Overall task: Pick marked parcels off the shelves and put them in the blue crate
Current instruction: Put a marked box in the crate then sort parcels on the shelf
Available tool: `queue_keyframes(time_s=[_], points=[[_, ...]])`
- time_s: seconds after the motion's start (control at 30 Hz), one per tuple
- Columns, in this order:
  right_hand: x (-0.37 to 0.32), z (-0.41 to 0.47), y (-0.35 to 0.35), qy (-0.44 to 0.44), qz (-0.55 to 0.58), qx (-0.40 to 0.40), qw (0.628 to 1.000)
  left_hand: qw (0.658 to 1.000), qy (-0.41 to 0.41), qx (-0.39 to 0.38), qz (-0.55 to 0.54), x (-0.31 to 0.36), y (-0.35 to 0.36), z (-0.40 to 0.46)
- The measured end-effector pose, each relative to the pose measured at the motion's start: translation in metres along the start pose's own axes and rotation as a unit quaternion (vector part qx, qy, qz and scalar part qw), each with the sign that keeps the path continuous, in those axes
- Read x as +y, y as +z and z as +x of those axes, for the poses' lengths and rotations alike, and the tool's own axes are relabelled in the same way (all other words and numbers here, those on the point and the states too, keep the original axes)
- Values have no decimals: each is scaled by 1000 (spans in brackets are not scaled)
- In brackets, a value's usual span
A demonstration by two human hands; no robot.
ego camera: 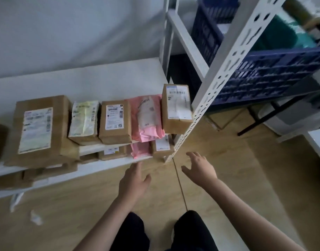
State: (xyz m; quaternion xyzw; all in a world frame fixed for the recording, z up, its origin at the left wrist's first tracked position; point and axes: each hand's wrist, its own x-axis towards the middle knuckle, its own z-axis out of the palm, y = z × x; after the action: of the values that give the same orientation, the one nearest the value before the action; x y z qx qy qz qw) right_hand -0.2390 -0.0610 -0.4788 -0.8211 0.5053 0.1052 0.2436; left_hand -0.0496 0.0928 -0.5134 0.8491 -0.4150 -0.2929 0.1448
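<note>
Several labelled parcels lie in a row on a white shelf (104, 82): a large brown box (41, 129), a yellowish packet (84, 120), a small brown box (115, 122), a pink mailer (147, 118) and a brown box (176, 107) at the right end. More parcels lie on the shelf below (112, 151). The blue crate (264, 73) stands beyond the shelf post at upper right. My left hand (135, 182) reaches out empty toward the lower shelf edge, fingers straight. My right hand (200, 167) hovers empty with fingers spread, just below the post.
A white perforated shelf post (228, 66) runs diagonally between the parcels and the crate. The floor (83, 205) is wooden with scraps of paper (36, 217) at the left. Something green (277, 37) lies inside the crate. A dark table leg (275, 113) stands at the right.
</note>
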Motion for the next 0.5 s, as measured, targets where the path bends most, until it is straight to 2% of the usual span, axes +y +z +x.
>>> queue_keyframes(time_s=[0.1,0.23,0.4,0.5], points=[[23,42,49,-16,-30,-19,999,999,9,31,44,-16,39,48],[39,94,106,-57,-6,58,997,990,58,109,60,-35,68,115],[52,159,156,-92,-1,137,986,988,97,95,76,-56,104,177],[62,181,186,-100,-5,157,982,978,135,140,72,-63,131,190]])
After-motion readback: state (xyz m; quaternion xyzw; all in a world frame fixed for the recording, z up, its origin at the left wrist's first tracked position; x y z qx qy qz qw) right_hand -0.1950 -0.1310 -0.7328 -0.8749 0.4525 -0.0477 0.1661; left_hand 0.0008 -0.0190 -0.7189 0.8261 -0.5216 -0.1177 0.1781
